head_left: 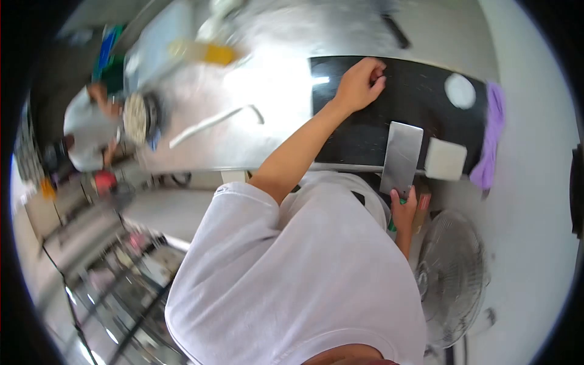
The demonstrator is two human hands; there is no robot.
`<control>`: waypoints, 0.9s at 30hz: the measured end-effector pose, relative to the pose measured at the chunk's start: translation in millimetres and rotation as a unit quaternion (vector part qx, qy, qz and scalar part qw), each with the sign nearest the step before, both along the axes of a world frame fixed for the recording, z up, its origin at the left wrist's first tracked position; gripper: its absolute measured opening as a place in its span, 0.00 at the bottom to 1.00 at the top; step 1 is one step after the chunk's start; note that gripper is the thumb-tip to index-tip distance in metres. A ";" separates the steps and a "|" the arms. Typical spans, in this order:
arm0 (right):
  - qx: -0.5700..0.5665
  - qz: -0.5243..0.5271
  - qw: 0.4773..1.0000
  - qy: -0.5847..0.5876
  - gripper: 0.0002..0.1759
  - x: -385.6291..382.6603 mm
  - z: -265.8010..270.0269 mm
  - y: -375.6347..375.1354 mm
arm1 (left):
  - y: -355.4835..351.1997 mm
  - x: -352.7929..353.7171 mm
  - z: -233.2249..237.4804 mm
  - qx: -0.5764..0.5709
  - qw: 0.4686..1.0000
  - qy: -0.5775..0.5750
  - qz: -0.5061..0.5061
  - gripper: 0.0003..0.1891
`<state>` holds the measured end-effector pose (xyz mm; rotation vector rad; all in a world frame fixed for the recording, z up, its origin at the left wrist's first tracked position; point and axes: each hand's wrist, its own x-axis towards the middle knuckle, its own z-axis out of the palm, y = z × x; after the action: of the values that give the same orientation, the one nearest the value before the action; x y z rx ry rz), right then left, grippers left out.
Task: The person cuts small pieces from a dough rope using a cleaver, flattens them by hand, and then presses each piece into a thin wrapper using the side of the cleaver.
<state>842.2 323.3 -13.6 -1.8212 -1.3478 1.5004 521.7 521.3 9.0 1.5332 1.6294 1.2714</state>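
My left hand [361,84] is over the black board [359,137] near its far edge, with the fingers curled together. Whatever they may hold is too small or hidden to make out. My right hand [404,210], at the board's near edge, grips the green handle of a wide metal cleaver [403,149]. The blade lies flat-side up and reaches over the board. To the right of the blade sits a white square block [445,159]. Farther back on the board is a round white piece [460,91]. A purple cloth [489,137] lies along the board's right end.
A dark-handled tool [395,30] lies beyond the board. On the metal table [182,115] are a white curved strip [213,124] and a blurred yellow bottle [204,53]. A person [88,131] works beside a round container [141,117]. A fan [451,277] stands below right.
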 end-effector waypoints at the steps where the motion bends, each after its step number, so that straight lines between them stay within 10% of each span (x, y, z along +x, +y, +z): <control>1: -0.047 0.050 0.996 -0.050 0.19 -26.1 38.9 19.5 | -37.6 -33.1 -19.8 0.053 0.992 0.096 0.067 0.14; 8: 0.161 0.390 0.903 -0.079 0.18 -129.8 30.3 75.7 | -269.7 -143.5 -69.3 -0.024 0.915 0.197 0.350 0.17; 18: 0.262 0.597 0.744 -0.144 0.12 -297.3 79.8 118.2 | -267.0 -166.1 -79.3 0.000 0.894 0.120 0.432 0.13; 27: 0.221 0.632 0.723 -0.167 0.11 -317.3 82.1 71.8 | -328.3 -215.7 -69.6 0.019 0.959 0.162 0.230 0.14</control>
<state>524.9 395.2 68.5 -0.7216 -3.1444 1.0485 306.0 193.0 -60.6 1.4948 2.2859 1.3357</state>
